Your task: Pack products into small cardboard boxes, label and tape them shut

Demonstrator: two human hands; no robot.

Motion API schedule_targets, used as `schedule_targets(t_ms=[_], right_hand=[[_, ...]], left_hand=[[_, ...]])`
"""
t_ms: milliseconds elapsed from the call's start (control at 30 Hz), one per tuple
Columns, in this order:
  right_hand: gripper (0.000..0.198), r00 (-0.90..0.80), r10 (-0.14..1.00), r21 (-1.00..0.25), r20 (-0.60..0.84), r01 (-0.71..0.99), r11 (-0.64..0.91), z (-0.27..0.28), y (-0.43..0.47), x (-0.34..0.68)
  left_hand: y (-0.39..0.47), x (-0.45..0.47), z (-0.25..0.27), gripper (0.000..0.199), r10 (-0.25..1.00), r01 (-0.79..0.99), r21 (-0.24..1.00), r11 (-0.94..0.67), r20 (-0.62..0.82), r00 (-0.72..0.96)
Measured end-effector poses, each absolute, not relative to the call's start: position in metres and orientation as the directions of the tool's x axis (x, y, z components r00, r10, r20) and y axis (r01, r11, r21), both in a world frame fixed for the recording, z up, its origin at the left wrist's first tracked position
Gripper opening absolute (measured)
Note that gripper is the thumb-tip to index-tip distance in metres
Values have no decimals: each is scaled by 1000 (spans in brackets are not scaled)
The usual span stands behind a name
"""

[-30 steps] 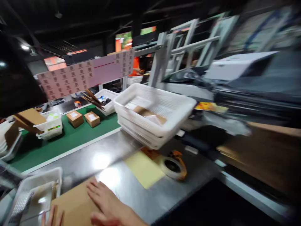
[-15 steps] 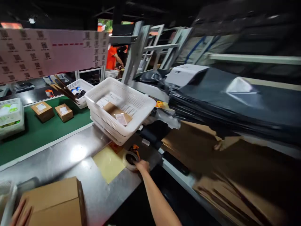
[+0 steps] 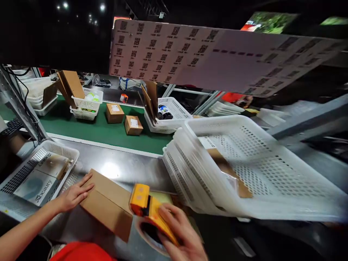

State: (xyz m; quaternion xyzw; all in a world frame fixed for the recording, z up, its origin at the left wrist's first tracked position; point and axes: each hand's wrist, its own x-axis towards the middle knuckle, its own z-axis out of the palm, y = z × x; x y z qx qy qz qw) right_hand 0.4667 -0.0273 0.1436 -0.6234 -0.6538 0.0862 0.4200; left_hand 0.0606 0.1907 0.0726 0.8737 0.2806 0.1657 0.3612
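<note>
A brown cardboard box (image 3: pixel 107 198) lies on the steel table (image 3: pixel 119 168) in front of me. My left hand (image 3: pixel 72 195) rests flat on its left end, fingers spread. My right hand (image 3: pixel 181 233) grips an orange and yellow tape dispenser (image 3: pixel 149 210) with a roll of tape under it. The dispenser's front end touches the right end of the box.
A white basket (image 3: pixel 38 170) with packets sits at the left. A tilted stack of white baskets (image 3: pixel 244 170) fills the right. Behind the table a green conveyor belt (image 3: pixel 89 128) carries two small boxes (image 3: pixel 123 117) and more baskets. A sheet of QR labels (image 3: pixel 206 54) hangs overhead.
My right hand has picked the tape dispenser up from the table's right side and carried it to the box. My view has swung left. My left hand has stayed on the box.
</note>
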Motion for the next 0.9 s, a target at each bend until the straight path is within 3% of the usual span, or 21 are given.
schedule_targets(t_ms=[100, 167, 233, 300, 367, 400, 467, 500, 567, 667, 800, 900], right_hand=[[60, -250, 816, -382, 522, 787, 485, 182, 23, 405], [64, -375, 771, -221, 515, 811, 542, 186, 43, 382], [66, -421, 770, -149, 479, 825, 544, 178, 49, 378], [66, -420, 792, -167, 443, 829, 533, 166, 47, 388], [65, -403, 817, -209, 413, 831, 515, 155, 41, 402], [64, -382, 839, -230, 388, 841, 489, 151, 39, 409], [60, -329, 898, -250, 293, 880, 404, 143, 34, 417], [57, -296, 927, -240, 231, 905, 350, 139, 33, 419], [51, -268, 956, -188, 117, 940, 286, 132, 33, 420], [50, -301, 951, -134, 70, 942, 308, 128, 36, 422], [52, -453, 884, -194, 113, 863, 467, 150, 47, 416], [74, -416, 898, -317, -141, 879, 357, 186, 54, 401]], left_hand=[[191, 60, 66, 53, 605, 367, 706, -606, 108, 789], [190, 61, 63, 52, 626, 377, 721, -582, 102, 773], [186, 64, 64, 49, 656, 383, 742, -550, 100, 748], [176, 70, 68, 42, 728, 374, 770, -517, 166, 665], [162, 82, 76, 40, 872, 323, 869, -374, 212, 441], [154, 90, 81, 42, 941, 249, 942, -223, 141, 309], [139, 110, 94, 52, 956, -32, 978, 208, -196, 217], [134, 119, 100, 60, 886, -174, 888, 425, -369, 282], [130, 135, 113, 71, 714, -329, 646, 689, -525, 464], [134, 146, 128, 68, 621, -355, 515, 780, -566, 542], [145, 149, 133, 43, 642, -257, 604, 754, -594, 485], [160, 139, 131, 36, 722, -195, 720, 666, -555, 413]])
